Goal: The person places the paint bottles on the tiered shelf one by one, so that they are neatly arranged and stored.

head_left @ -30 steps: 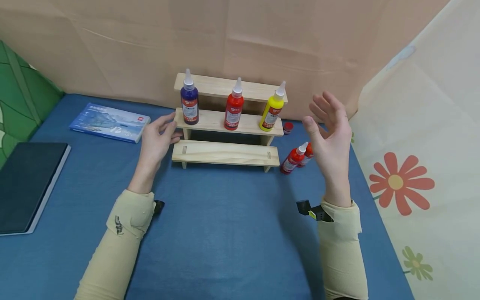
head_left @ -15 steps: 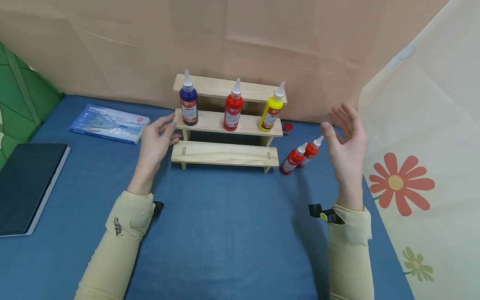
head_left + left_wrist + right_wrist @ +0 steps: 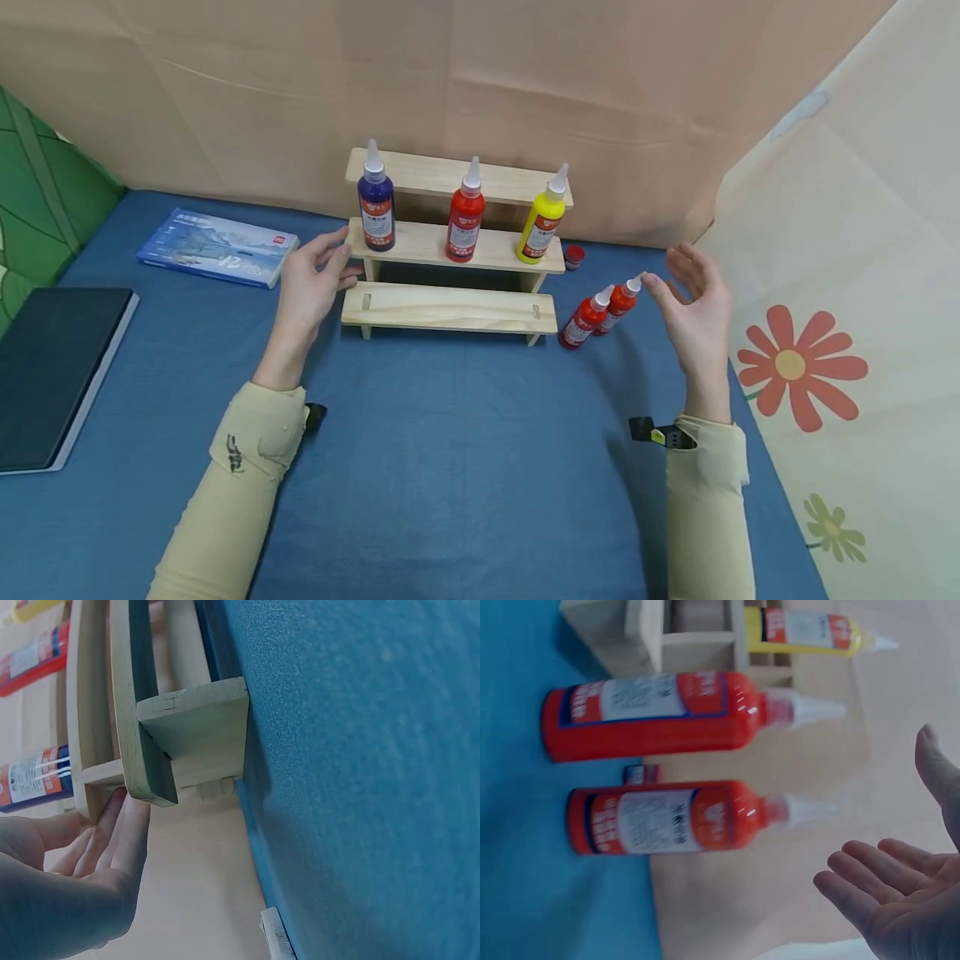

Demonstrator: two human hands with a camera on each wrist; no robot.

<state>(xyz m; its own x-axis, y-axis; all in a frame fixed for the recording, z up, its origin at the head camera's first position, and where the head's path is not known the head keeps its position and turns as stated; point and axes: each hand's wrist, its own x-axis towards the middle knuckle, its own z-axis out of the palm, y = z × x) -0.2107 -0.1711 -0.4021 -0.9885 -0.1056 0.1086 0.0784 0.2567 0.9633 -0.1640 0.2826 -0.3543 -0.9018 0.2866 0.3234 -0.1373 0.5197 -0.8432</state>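
A three-step wooden display rack point(image 3: 450, 307) stands on the blue cloth. My left hand point(image 3: 311, 275) holds the left end of its middle shelf; in the left wrist view the thumb point(image 3: 64, 829) is at the shelf's upper side and the fingers lie beneath. On that shelf stand a purple paint bottle point(image 3: 377, 212), a red one point(image 3: 464, 223) and a yellow one point(image 3: 542, 225). Right of the rack, two red paint bottles point(image 3: 585, 321) point(image 3: 660, 817) stand close together. My right hand point(image 3: 693, 321) hovers just right of their white nozzles, holding nothing, its fingers apart from the thumb.
A small red-capped jar point(image 3: 573, 257) sits behind the two red bottles. To the left lie a blue flat box point(image 3: 217, 246) and a dark notebook point(image 3: 60, 375). A tan backdrop point(image 3: 465, 83) rises right behind the rack; a flower-printed sheet point(image 3: 802, 467) borders the right.
My right hand has moved right and then lower, coming down beside the two red bottles, and the farther one is now uncovered. The left hand stays at the rack.
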